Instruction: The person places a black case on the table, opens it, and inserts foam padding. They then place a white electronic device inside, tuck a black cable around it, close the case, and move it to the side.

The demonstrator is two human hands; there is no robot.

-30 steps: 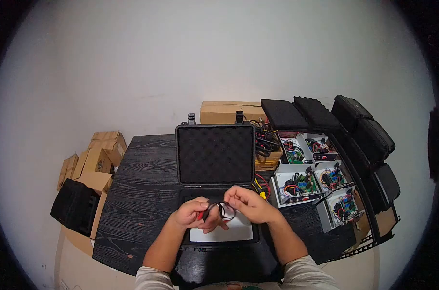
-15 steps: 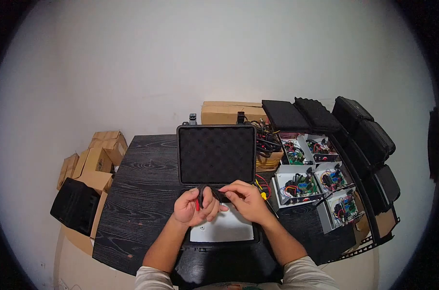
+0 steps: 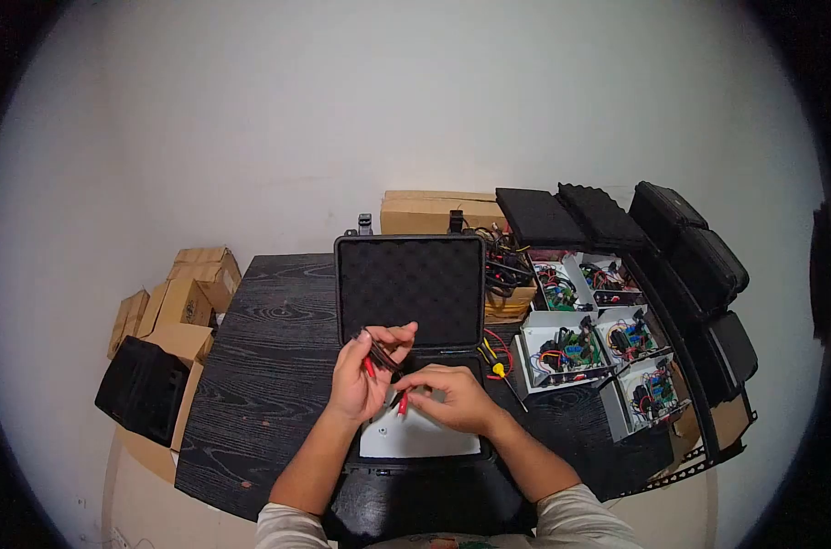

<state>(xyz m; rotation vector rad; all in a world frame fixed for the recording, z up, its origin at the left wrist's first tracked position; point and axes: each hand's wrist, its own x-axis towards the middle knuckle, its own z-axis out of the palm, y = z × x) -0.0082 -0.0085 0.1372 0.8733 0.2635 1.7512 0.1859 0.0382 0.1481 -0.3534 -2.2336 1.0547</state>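
Note:
Over an open black hard case point(image 3: 490, 444), my left hand point(image 3: 356, 384) is closed around a bundled dark cable point(image 3: 384, 355), with a red end piece point(image 3: 370, 368) showing beside the palm. Lower and to the right, my right hand point(image 3: 457, 400) pinches the cable near a second red end piece point(image 3: 403, 404) and a black one; both point downward and look like clips. Below the hands, a white panel point(image 3: 425, 444) lies in the case's base. The raised lid, lined with dark egg-crate foam point(image 3: 411, 288), stands behind them.
A yellow-handled screwdriver point(image 3: 500, 368) and a red wire lie right of the case. Farther right are several white enclosures point(image 3: 566, 352) with circuit boards, and black foam sheets point(image 3: 539, 220). Black cases point(image 3: 708, 261) stand at the far right. Cardboard boxes point(image 3: 205, 274) are on the left.
The red and black ends now hang below my right hand, which has moved down and left. My left hand has turned and its fingers have loosened somewhat. The screwdriver is now more visible.

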